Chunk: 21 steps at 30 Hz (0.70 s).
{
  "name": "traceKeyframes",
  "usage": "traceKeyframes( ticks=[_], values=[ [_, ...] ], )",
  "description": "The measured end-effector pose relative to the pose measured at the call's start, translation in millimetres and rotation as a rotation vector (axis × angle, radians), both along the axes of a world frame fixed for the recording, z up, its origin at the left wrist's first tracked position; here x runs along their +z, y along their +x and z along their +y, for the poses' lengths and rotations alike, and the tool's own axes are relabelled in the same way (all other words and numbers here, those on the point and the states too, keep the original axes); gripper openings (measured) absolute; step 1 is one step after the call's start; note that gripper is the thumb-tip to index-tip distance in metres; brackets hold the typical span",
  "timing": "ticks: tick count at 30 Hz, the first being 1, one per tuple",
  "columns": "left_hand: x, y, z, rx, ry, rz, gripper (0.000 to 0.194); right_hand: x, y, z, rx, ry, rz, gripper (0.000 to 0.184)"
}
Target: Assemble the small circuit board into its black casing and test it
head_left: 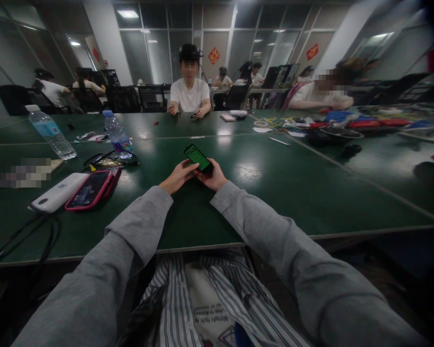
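Observation:
Over the green table (188, 217) I hold a small rectangular black device (198, 158) with a green, patterned face, tilted up toward me. I cannot tell whether that face is a screen or a circuit board. My right hand (215, 177) is closed around its lower right end. From the left, my left hand (180, 176) grips its lower left edge, fingers bent and thumb reaching onto the green face. The fingers under the device are partly hidden. Both forearms, in grey sleeves, reach in from the bottom of the view.
Left of my hands lie a pink-cased phone (90, 189), a white power bank (60, 192) with black cables, and two water bottles (52, 132). A pen (279, 141) and jumbled cables (347, 126) lie to the right. Opposite sits a person (190, 91); another (320, 94) leans over the table.

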State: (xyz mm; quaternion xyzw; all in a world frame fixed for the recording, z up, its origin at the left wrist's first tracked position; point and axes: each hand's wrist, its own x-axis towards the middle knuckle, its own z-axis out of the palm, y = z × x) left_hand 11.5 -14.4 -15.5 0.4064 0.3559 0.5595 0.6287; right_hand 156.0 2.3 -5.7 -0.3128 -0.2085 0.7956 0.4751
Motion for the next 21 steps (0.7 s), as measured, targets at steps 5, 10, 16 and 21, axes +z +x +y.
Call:
traceKeyframes(
  ticks=[5,10,16,21],
  values=[
    [0.5,1.9,-2.5,0.040,0.011,0.029,0.041,-1.5,-0.4,1.1,0.024,0.021,-0.012,0.020],
    [3.0,3.6,-4.3,0.080,-0.006,0.054,0.035,-4.0,-1.0,3.8,0.036,0.018,-0.006,0.019],
    [0.0,2.8,-4.2,0.094,0.012,0.030,0.034,-1.4,-1.3,2.6,0.037,0.004,-0.048,0.020],
    [-4.8,5.3,-2.9,0.124,0.052,0.027,0.037,2.1,-2.2,0.5,0.040,0.010,-0.041,0.021]
  ],
)
